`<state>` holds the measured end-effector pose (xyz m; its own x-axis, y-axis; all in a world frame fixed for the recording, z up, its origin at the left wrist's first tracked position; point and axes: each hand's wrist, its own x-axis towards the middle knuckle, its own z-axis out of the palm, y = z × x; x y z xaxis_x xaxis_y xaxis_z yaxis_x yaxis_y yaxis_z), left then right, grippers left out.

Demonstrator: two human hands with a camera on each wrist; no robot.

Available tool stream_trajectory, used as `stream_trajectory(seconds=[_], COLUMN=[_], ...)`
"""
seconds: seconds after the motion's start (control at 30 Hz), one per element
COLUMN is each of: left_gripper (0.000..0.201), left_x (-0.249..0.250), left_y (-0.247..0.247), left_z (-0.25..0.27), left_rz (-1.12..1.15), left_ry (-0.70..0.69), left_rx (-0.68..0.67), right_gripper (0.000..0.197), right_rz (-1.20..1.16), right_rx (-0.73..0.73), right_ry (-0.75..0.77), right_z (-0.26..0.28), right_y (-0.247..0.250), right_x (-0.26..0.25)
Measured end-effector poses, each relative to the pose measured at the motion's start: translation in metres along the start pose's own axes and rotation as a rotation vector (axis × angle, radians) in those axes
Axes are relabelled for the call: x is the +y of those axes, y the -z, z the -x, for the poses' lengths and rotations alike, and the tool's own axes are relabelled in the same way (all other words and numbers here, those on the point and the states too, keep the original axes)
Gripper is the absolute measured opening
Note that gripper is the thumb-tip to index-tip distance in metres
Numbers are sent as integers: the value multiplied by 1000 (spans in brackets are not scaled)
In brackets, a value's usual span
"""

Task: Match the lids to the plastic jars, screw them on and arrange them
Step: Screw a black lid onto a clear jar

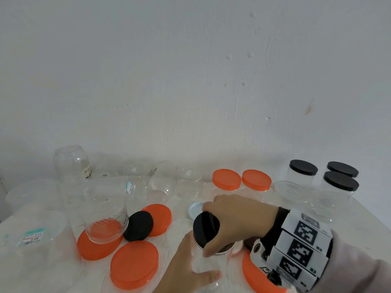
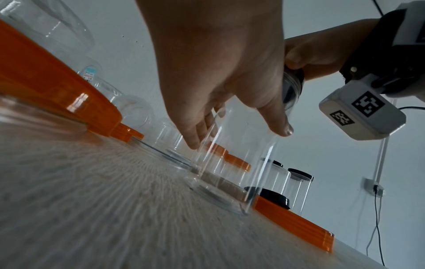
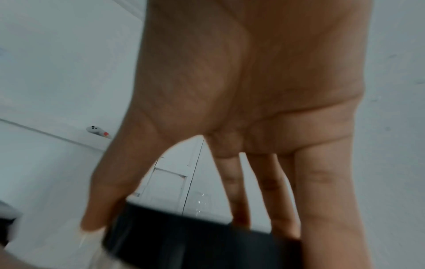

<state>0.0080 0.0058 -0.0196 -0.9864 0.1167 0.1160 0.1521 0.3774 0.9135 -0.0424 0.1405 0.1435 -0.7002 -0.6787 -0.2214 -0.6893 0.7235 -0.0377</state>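
Right hand (image 1: 239, 218) grasps black lid (image 1: 206, 228) on the mouth of the clear jar (image 1: 209, 269) before me, left hand (image 1: 186, 265) wrapped round it; five jars capped at back, several open, lids loose

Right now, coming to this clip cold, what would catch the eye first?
The two hands at front centre: the right hand grips a black lid on top of a clear jar, which the left hand holds by its side. Next come the loose orange lids lying on the table around them, then the black-lidded jars standing at back right.
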Motion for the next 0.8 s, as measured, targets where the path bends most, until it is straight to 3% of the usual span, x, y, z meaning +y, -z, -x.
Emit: stream_trajectory(seconds=[0.1,0.23,0.4,0.53,0.67,0.8], left_gripper=[97,110,93,89,83,88], left_x=[-3,-2,-2,-1,-1,0], left_y=[-1,-2,-1,0,0,1], left_z=[-1,-2,-2,-6,-5,-4], left_rz=[24,8,-25,-106,-48,-36], left_ry=[-34,-17,17,65,100,37], left_rx=[-6,3,-16,-29,-60,-41], right_gripper=[70,71,83,73,72,70], right_rz=[-24,-61,-59,-38,-31,-42], right_rx=[45,-24,-158,-131,-76,-13], right_ry=[-40,-63,16,42,29,-2], right_z=[-1,0,0,-1,-1,0], right_y=[-6,-4,7,9,5,-1], right_x=[0,0,1,0,1,2])
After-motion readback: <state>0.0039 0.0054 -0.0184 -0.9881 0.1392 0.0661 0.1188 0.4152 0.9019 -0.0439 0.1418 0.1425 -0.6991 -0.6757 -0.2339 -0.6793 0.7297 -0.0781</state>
